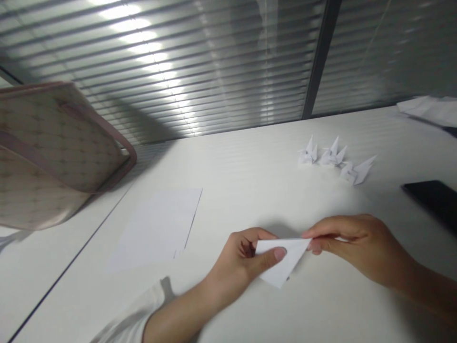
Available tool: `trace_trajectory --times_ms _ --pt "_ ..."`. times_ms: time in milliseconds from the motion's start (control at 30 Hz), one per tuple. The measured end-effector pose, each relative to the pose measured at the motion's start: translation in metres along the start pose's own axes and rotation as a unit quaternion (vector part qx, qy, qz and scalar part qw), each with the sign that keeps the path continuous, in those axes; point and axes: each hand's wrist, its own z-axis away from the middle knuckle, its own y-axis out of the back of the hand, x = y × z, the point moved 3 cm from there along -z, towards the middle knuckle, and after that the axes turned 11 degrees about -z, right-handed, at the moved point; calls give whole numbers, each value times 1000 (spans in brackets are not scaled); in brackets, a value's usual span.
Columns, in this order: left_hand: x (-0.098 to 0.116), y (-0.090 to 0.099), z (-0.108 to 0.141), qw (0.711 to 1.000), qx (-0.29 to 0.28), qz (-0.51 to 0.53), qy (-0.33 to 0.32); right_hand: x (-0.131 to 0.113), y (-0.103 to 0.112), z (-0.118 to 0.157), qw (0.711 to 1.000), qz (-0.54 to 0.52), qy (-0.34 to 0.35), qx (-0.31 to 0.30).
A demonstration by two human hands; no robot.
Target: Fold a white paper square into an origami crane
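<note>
"Folded paper (283,269): position and grip?"

"Over the white table (246,186); contact with it cannot be told. Left hand (235,267) grasps the paper's left part, thumb on the near face, fingers behind. Right hand (360,243) pinches the right-hand corner between thumb and finger."

"Handling estimate?"

"Likely very light, stiffer where layered, easily creased or torn if forced. Best hold: flat across the layers, fingertips at a corner."

"Markings?"

"None legible on the paper. Bag (53,162), far left: small repeated pattern, no readable brand."
</note>
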Motion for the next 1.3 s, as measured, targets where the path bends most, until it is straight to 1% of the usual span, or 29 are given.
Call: trace_trajectory --times_ms 167,233,267,333,400,500,567,633,700,767,833,933,1033,1100,1200,1300 --pt "0 -5 3 1000 -16 8 6 2 -2 6 996 39 82 8" --pt "-1 -5 4 1000 -17 1 6 2 -3 7 994 39 98 4" --pt "-1 -5 4 1000 -16 -3 6 2 -3 6 995 38 94 1" --pt "-1 -3 4 1000 -12 -14 4 3 -4 5 998 33 54 -12" --pt "-1 -2 4 1000 -6 -28 3 5 -6 5 999 12 -10 -40" --pt "0 -1 5 999 2 -52 2 4 -13 10 988 -22 -84 -131" --pt "1 -2 6 998 4 -69 -3 4 -18 14 977 -4 -104 -187" --pt "1 -4 6 996 2 -89 -15 4 -20 16 971 31 -112 -210" --pt "1 -4 5 994 -1 -110 -28 4 -21 17 969 47 -115 -215" --pt "1 -3 4 992 7 -123 -37 4 -21 16 969 37 -118 -213" --pt "1 -2 2 989 27 -139 -45 3 -21 15 969 18 -127 -210" --pt "1 0 2 979 74 -180 -62 3 -23 13 967 -11 -148 -207" --pt "1 0 5 962 119 -230 -84 2 -26 13 963 -33 -165 -212" --pt "3 0 6 948 138 -267 -104 3 -29 14 958 -46 -181 -220" --pt "8 4 3 925 136 -328 -139 5 -33 17 948 -67 -209 -233" --pt "12 15 -5 897 121 -386 -176 10 -39 23 927 -92 -257 -259"
